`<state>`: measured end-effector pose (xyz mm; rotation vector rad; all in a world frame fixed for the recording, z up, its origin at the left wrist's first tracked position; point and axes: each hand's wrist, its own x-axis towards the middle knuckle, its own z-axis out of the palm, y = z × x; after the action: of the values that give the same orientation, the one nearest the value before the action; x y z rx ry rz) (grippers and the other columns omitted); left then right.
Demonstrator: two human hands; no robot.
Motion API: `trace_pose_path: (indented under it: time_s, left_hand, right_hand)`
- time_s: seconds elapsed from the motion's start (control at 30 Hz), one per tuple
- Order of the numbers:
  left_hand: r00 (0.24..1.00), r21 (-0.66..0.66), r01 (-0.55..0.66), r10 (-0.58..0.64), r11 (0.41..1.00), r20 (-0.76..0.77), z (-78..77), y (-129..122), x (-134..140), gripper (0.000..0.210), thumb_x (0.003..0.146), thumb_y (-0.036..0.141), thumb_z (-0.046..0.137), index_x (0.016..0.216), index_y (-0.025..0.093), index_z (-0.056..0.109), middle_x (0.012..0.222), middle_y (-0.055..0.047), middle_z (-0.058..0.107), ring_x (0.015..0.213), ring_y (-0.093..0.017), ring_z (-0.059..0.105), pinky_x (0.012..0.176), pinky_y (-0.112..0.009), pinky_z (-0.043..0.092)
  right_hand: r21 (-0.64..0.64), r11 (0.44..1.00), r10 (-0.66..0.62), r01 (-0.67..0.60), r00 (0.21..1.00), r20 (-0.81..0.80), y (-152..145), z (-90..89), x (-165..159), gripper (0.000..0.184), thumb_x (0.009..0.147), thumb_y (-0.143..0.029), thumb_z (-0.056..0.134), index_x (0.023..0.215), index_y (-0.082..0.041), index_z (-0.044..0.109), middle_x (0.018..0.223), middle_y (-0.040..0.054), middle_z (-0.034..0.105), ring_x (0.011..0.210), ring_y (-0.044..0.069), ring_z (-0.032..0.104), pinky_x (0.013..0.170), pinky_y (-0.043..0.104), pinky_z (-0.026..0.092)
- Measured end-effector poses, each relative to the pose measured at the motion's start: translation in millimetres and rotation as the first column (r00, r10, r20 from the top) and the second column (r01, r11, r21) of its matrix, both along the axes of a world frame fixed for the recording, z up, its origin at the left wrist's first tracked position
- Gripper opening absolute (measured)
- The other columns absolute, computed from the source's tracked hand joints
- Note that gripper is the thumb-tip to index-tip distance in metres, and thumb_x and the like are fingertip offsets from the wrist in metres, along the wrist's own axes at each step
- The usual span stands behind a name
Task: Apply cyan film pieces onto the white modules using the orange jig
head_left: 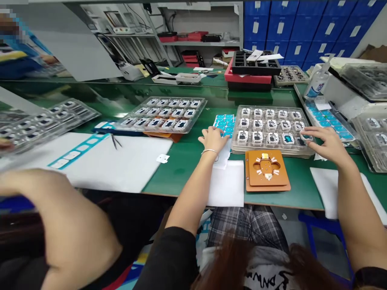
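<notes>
My left hand rests at the near left edge of a sheet of light-blue stickers, fingers apart, nothing visible in them. A clear plastic tray to its right holds rows of white, rounded-square casings; one casing in the front row shows blue-green inside. At the tray's front right corner, my right hand has its fingertips and thumb closed on a white casing, partly hidden by the fingers. An orange fixture with a shaped recess lies in front of the tray, beside a white foam sheet.
On the left, a co-worker's arm reaches over a white board with tweezers on it. Another casing tray stands behind. A pump bottle and more trays are at right; red and black boxes stand at the back.
</notes>
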<state>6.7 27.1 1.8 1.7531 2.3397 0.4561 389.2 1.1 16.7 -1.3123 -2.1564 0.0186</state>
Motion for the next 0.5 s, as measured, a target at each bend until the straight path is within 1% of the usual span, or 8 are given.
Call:
trace_pose_path:
  time_s: [0.1, 0.2, 0.3, 0.4, 0.5]
  left_hand:
    - [0.999, 0.01, -0.042, 0.042, 0.999, 0.032, -7.5, 12.6, 5.7, 0.033, 0.083, 0.049, 0.064, 0.104, 0.025, 0.068, 0.141, -0.01, 0.047, 0.13, -0.036, 0.037, 0.101, -0.05, 0.036]
    - [0.995, 0.009, -0.079, 0.078, 0.997, 0.067, -12.4, 17.7, 6.2, 0.032, 0.079, 0.047, 0.069, 0.101, 0.024, 0.068, 0.141, -0.011, 0.045, 0.131, -0.037, 0.036, 0.101, -0.049, 0.035]
    - [0.99, -0.007, -0.104, 0.104, 0.995, 0.099, -12.5, 17.7, 2.8, 0.032, 0.077, 0.045, 0.072, 0.1, 0.022, 0.067, 0.142, -0.013, 0.043, 0.132, -0.038, 0.035, 0.101, -0.049, 0.034]
    - [0.985, -0.028, -0.119, 0.121, 0.993, 0.12, -10.7, 18.0, -1.2, 0.037, 0.075, 0.046, 0.074, 0.102, 0.022, 0.066, 0.141, -0.014, 0.042, 0.133, -0.039, 0.034, 0.103, -0.05, 0.034]
    - [0.981, -0.061, -0.124, 0.131, 0.99, 0.14, -10.2, 20.5, -4.3, 0.037, 0.072, 0.047, 0.076, 0.098, 0.023, 0.068, 0.141, -0.013, 0.041, 0.133, -0.039, 0.034, 0.102, -0.049, 0.035]
  right_hand:
    - [0.0, 1.0, -0.008, 0.008, 0.995, -0.104, 0.3, 0.9, -0.2, 0.023, 0.08, -0.037, 0.059, 0.094, -0.028, 0.074, 0.119, 0.006, 0.071, 0.114, 0.034, 0.063, 0.095, 0.055, 0.045]
    - [-0.008, 0.997, -0.08, 0.08, 0.981, -0.176, 6.2, 2.9, -2.2, 0.023, 0.081, -0.039, 0.056, 0.091, -0.026, 0.073, 0.113, 0.0074, 0.072, 0.111, 0.033, 0.063, 0.088, 0.051, 0.049]
    - [-0.015, 0.991, -0.137, 0.137, 0.979, -0.149, 20.4, 4.8, -6.5, 0.025, 0.082, -0.039, 0.054, 0.091, -0.025, 0.072, 0.106, 0.0089, 0.074, 0.104, 0.032, 0.064, 0.086, 0.05, 0.049]
    - [-0.046, 0.983, -0.183, 0.179, 0.979, -0.086, 36.0, 5.3, -12.9, 0.024, 0.078, -0.038, 0.059, 0.09, -0.023, 0.073, 0.093, 0.0105, 0.074, 0.097, 0.035, 0.062, 0.086, 0.055, 0.046]
    - [-0.074, 0.972, -0.226, 0.221, 0.972, -0.058, 43.5, 3.0, -21.1, 0.022, 0.077, -0.037, 0.06, 0.087, -0.022, 0.073, 0.082, 0.0127, 0.072, 0.103, 0.041, 0.057, 0.089, 0.064, 0.039]
